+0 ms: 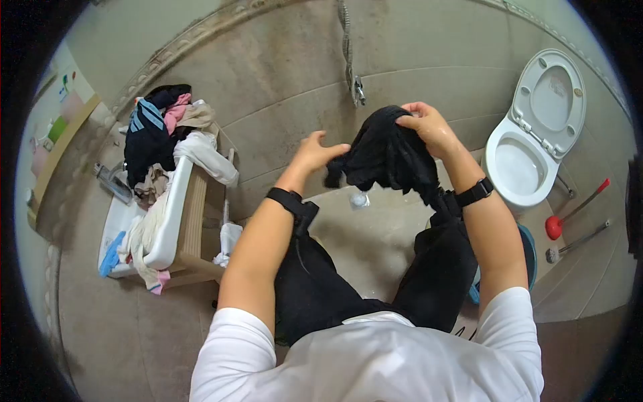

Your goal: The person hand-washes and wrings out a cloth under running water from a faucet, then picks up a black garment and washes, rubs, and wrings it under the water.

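Observation:
A bunched black cloth (388, 151) hangs in the air in front of me, above the tiled floor. My right hand (431, 128) pinches its upper right edge between thumb and fingers. At the cloth's left side is my left hand (317, 153), its thumb stretched toward the fabric and its fingers apart. Whether that thumb touches the cloth I cannot tell. The cloth's lower right end hangs down near my right wrist.
On the left, a white sink (171, 224) holds piled clothes (151, 144). A toilet (519, 167) with its lid up stands at the right, near a red plunger (554, 227) and a blue basin (528, 258). A floor drain (360, 200) lies below the cloth.

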`<state>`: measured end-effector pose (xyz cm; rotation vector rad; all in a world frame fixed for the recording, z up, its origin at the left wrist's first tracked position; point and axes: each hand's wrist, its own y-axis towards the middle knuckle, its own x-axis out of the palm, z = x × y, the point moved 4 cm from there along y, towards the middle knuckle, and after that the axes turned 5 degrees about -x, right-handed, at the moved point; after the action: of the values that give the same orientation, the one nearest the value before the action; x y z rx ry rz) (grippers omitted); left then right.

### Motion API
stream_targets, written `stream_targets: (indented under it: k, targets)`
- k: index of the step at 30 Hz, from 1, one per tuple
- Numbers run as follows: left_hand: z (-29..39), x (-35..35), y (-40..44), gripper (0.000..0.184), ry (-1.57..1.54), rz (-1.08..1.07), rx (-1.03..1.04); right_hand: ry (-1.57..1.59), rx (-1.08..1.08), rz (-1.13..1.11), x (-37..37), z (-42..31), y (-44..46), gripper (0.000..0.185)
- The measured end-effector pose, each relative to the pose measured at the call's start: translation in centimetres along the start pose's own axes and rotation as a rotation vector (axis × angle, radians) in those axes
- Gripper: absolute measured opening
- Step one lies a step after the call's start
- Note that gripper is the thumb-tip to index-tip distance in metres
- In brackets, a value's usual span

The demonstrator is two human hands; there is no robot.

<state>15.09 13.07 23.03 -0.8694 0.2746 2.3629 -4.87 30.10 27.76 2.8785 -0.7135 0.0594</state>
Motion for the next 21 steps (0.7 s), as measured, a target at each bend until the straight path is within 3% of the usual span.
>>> stream_targets:
  k: [3, 5, 7, 8, 10, 11, 13, 14, 16, 21]
  targets:
    - [2.5, 4.4, -0.7, 0.095, -0.442, -0.336, 0.25, 0.024, -0.003, -0.074, 1.6, 2.5, 2.1, 0.022]
    - [2.6, 6.9, 0.4, 0.08, -0.562, -0.401, 0.4, -0.107, -0.013, -0.089, 2.4, 4.0, 3.6, 0.02]
    - [0.6, 7.5, 2.6, 0.061, -0.495, -0.281, 0.256, -0.085, 0.022, -0.079, 2.5, 6.2, 5.5, 0.021]
    - [-0.3, 7.8, 3.5, 0.061, -0.514, -0.289, 0.25, -0.1, 0.037, -0.076, 2.0, 7.1, 6.4, 0.021]
    - [-2.3, 8.3, 5.2, 0.042, -1.048, -0.42, -0.043, -0.271, -0.015, -0.026, 1.3, 8.0, 7.9, 0.024]
    - [-3.1, 8.5, 6.2, 0.034, -1.161, -0.435, -0.107, -0.278, 0.005, -0.026, 0.8, 9.4, 8.7, 0.024]
    - [-5.2, 9.5, 8.2, 0.038, -1.423, -0.413, -0.293, -0.342, 0.043, 0.012, -0.4, 12.1, 10.2, 0.028]
    - [-6.3, 10.3, 9.4, 0.038, -1.435, -0.414, -0.309, -0.378, 0.084, 0.011, -0.9, 13.7, 10.6, 0.029]
    - [-8.2, 11.9, 11.7, 0.043, -1.762, -0.439, -0.4, -0.406, 0.093, -0.059, -1.0, 16.5, 11.3, 0.035]
    - [-10.3, 14.9, 15.4, 0.044, -1.903, -0.396, -0.409, -0.345, 0.087, -0.1, 0.0, 20.9, 15.0, 0.036]
